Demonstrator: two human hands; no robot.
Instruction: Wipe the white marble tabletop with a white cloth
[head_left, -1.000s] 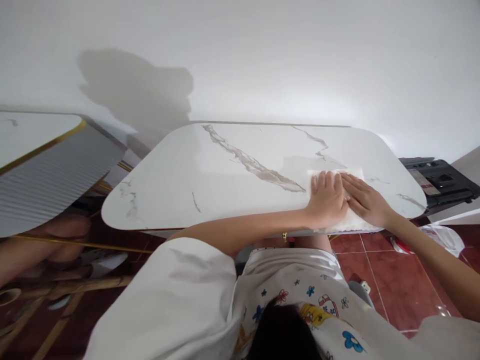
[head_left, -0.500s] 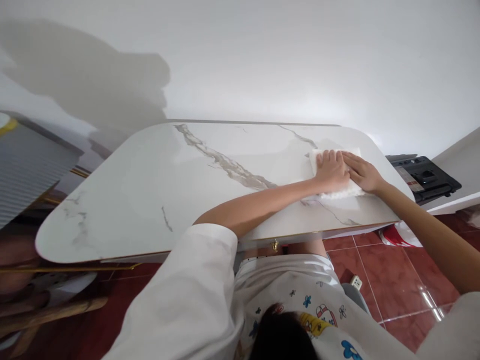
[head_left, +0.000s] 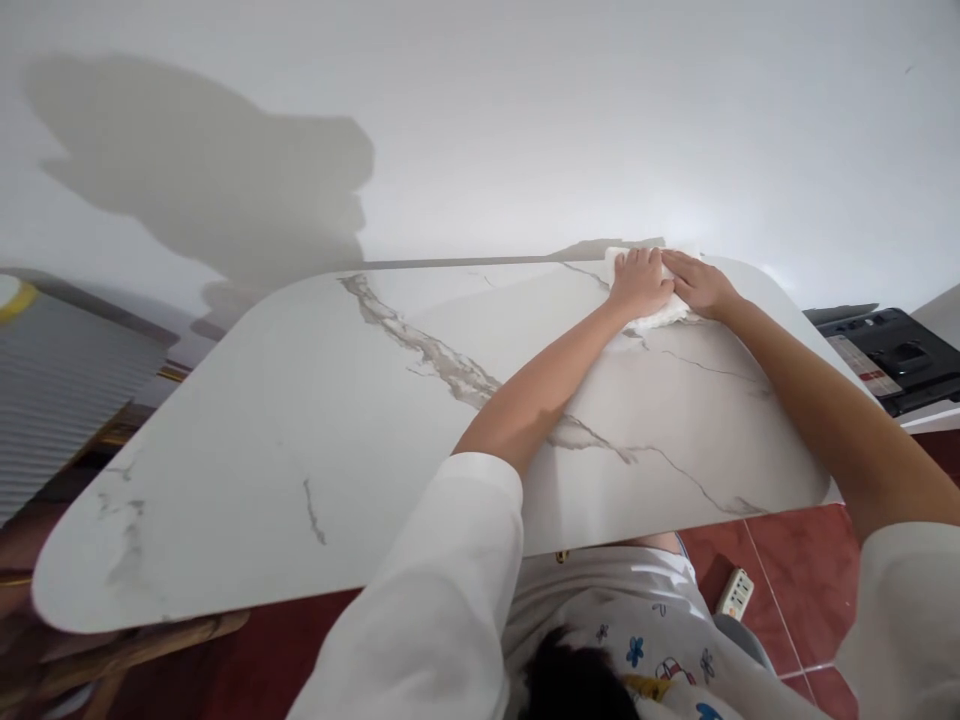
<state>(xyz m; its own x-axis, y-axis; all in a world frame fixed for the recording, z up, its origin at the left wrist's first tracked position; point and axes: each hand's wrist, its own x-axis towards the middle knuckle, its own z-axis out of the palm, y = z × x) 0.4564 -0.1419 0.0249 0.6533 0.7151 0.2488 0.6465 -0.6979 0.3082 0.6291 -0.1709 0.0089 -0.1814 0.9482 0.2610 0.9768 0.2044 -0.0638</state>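
Observation:
Both hands press a white cloth [head_left: 660, 319] onto the white marble-patterned tabletop [head_left: 360, 450], at its far edge against the wall. My left hand [head_left: 642, 284] lies over the cloth's left part with its fingers bent down on it. Close beside it, my right hand [head_left: 700, 286] grips the right part, fingers pointing left and almost touching the left hand. The cloth is bunched and textured, and much of it is hidden under the hands. Grey-brown veins run across the tabletop.
A white wall [head_left: 480, 130] rises directly behind the table. To the right sits a black portable stove-like case [head_left: 904, 355]. A ribbed grey cabinet [head_left: 71, 390] stands at left. On the red tiled floor [head_left: 806, 570] lies a white power strip [head_left: 736, 594].
Both hands have slid the cloth away from me, from the right middle of the tabletop to its far edge. The camera view has shifted a little.

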